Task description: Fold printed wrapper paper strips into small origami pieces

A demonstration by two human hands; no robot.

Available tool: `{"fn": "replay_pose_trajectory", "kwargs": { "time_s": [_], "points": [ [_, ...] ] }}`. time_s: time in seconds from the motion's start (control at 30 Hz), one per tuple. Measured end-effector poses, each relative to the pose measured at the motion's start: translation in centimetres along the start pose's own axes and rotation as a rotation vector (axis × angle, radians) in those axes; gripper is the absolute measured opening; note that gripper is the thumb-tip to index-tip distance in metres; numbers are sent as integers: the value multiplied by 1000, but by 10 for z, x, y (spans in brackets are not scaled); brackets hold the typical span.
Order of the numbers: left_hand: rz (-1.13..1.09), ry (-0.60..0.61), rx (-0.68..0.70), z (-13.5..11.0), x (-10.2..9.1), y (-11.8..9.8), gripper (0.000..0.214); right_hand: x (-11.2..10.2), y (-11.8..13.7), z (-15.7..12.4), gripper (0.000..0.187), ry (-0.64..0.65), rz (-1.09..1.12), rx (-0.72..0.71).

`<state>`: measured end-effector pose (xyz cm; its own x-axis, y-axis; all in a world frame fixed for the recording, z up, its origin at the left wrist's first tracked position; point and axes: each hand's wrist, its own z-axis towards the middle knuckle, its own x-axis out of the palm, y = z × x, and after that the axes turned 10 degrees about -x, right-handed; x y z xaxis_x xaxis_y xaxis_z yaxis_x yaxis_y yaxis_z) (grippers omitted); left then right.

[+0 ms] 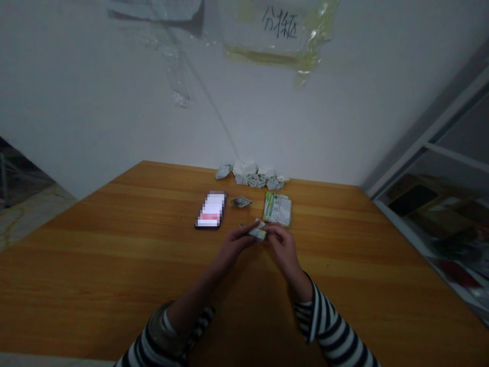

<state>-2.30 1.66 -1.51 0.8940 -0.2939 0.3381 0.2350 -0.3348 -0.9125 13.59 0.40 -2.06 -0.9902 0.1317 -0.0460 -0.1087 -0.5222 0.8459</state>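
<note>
A small white-and-green printed paper piece [258,232], partly folded, is held above the wooden table between both hands. My left hand [237,242] grips its left side with closed fingers. On the right side, my right hand [281,245] pinches it between thumb and fingers. Just beyond my right hand lies a stack of flat green-and-white printed sheets or packets [277,209]. A folded, pointed paper piece [241,202] of similar print rests past my left hand. The exact shape of the held piece is partly hidden by fingers.
A phone [211,210] with a lit screen lies left of the hands on the wooden table [114,244]. Several crumpled or folded printed paper pieces [256,179] line the table's back edge by the wall. A shelf unit [431,214] stands at the right.
</note>
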Motion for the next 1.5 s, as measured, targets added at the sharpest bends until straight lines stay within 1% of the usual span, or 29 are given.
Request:
{"fn": "replay_pose_trajectory", "kwargs": {
  "time_s": [0.1, 0.17, 0.23, 0.3, 0.37, 0.43, 0.5, 0.57, 0.67, 0.73, 0.8, 0.87, 1.0, 1.07, 1.27, 1.43, 1.5],
  "points": [
    [-28, 24, 2, -1, 1, -1, 44, -1, -2, 1, 10, 50, 50, 51],
    [46, 11, 44, -2, 3, -3, 42, 1, -5, 1, 9, 64, 64, 76],
    [166, -14, 111, -4, 6, -6, 38, 4, -8, -1, 11, 79, 79, 98],
    [267, -30, 172, -5, 10, -8, 36, 8, -11, -2, 15, 51, 121, 120],
    [302, -38, 201, -6, 12, -9, 38, 9, -13, -3, 23, -31, 172, 136],
    [278, -58, 202, -5, 13, -8, 42, 9, -14, -4, 31, -108, 213, 165],
    [229, -87, 178, -4, 12, -7, 45, 7, -14, -4, 31, -130, 206, 195],
    [213, -93, 127, -4, 9, -7, 43, 5, -11, -4, 25, -112, 158, 209],
    [264, -48, 52, -4, 3, -10, 36, 1, -3, -2, 17, -58, 77, 191],
    [300, -11, 51, -4, 0, -12, 32, 0, 2, -1, 15, -35, 57, 185],
    [336, -6, 83, -3, -3, -11, 29, -1, 6, 1, 12, -30, 66, 187],
    [399, -34, 132, -2, -3, -10, 29, -1, 8, 1, 11, -35, 87, 193],
    [646, -161, 255, -1, -3, -5, 26, 0, 6, 1, 11, -55, 82, 204],
    [719, -202, 278, -1, -3, -3, 26, 0, 5, 0, 11, -57, 67, 207],
    [790, -193, 289, -2, -5, -4, 27, -1, 1, -1, 11, 7, 38, 244],
    [764, -268, 309, -4, -4, -8, 28, 5, -4, -5, 13, 17, 168, 271],
    [749, -279, 316, -7, -2, -11, 29, 6, -6, -6, 15, 18, 203, 292]
  ]
}}
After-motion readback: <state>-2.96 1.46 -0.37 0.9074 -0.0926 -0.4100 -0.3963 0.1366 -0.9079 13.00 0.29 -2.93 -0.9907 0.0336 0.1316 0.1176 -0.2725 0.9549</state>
